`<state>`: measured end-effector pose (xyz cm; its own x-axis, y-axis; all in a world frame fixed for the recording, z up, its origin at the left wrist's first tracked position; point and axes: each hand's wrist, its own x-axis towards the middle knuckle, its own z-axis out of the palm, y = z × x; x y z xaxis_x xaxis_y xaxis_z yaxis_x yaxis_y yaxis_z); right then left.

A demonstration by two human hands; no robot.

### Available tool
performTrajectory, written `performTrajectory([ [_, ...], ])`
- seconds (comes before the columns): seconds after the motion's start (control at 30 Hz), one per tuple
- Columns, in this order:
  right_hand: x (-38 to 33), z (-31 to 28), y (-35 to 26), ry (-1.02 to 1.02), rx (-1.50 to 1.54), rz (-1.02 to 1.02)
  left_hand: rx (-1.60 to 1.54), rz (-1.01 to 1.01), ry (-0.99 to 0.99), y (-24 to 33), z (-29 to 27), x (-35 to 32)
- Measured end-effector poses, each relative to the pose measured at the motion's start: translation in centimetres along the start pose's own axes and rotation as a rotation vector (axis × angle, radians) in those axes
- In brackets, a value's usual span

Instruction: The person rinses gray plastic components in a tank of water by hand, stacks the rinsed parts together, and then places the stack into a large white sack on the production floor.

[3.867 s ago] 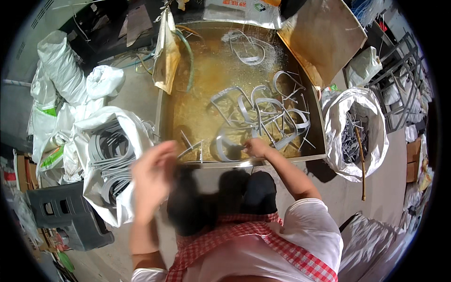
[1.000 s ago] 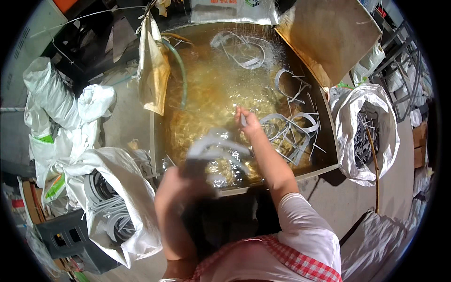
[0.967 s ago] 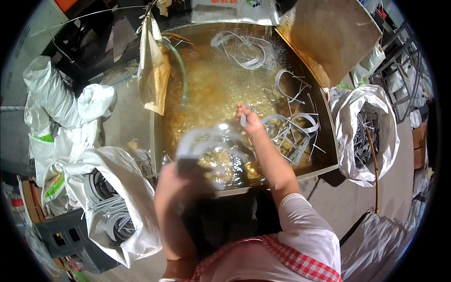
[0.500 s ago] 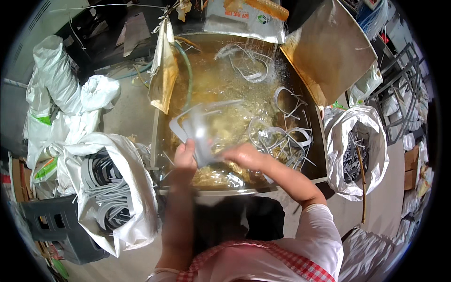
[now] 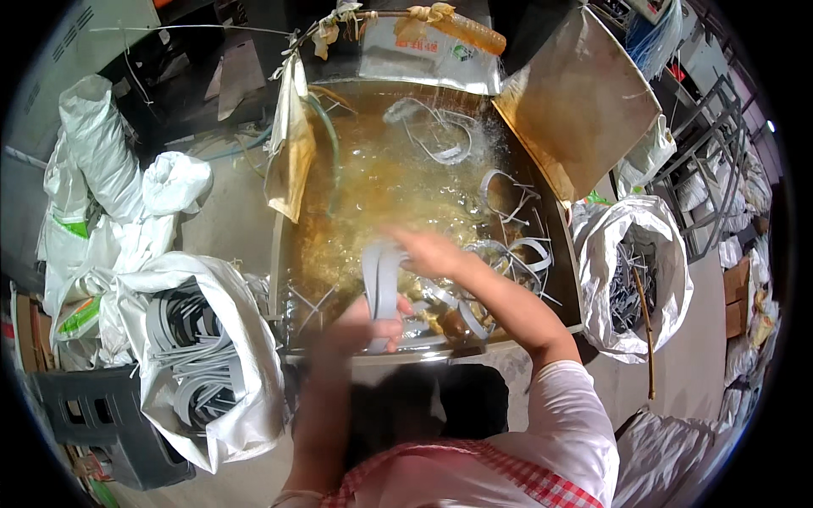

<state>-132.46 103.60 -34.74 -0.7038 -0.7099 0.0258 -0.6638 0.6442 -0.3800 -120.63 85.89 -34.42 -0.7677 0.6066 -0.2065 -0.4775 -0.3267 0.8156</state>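
Dial centred on the tank, 12 o'clock farthest from the wearer.

Item: grey strips [image 5: 385, 279], flat and curved, side by side. Location: over the near part of the tank [image 5: 276, 254], about 7 o'clock, standing roughly upright.

Item: left hand [image 5: 383, 326], below the strips. Grip: closed round their lower part, fingers wrapped across.

Item: right hand [image 5: 428, 252], near the centre of the dial, at the upper end of the strips. Grip: blurred; whether it clasped them or only lay against them could not be told.

Tank contents: yellowish water [image 5: 360, 190], rippled. At 12 to 1 o'clock, a pale looped piece [image 5: 457, 157]; at 2, a curved frame [image 5: 486, 190]; between 3 and 4, a tangled cluster [image 5: 532, 246]; at 8, thin crossed pieces [image 5: 312, 306].

Surroundings: at 8 o'clock, an open white sack [image 5: 264, 372] held stacked grey bands [image 5: 203, 364]. Between 3 and 4, a second white sack [image 5: 675, 279] held grey scraps [image 5: 622, 296], a brown stick [image 5: 645, 339] leaning across its mouth. At 2, a stained board [image 5: 576, 110]; at 10, a hanging yellowed cloth [image 5: 290, 161], a green hose [image 5: 330, 135] beside it; at 12, a silvery sheet [image 5: 423, 68].
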Motion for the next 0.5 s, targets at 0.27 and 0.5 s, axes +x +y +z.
performTrajectory([
  [0.27,-1.0,1.4,3.0,0.04,0.552,0.563,0.714,0.684,0.666,-1.7,-4.6,0.9],
  [0.5,-2.2,-0.3,1.0,-0.116,1.365,0.468,-0.486,0.332,0.636,-2.7,-4.3,1.9],
])
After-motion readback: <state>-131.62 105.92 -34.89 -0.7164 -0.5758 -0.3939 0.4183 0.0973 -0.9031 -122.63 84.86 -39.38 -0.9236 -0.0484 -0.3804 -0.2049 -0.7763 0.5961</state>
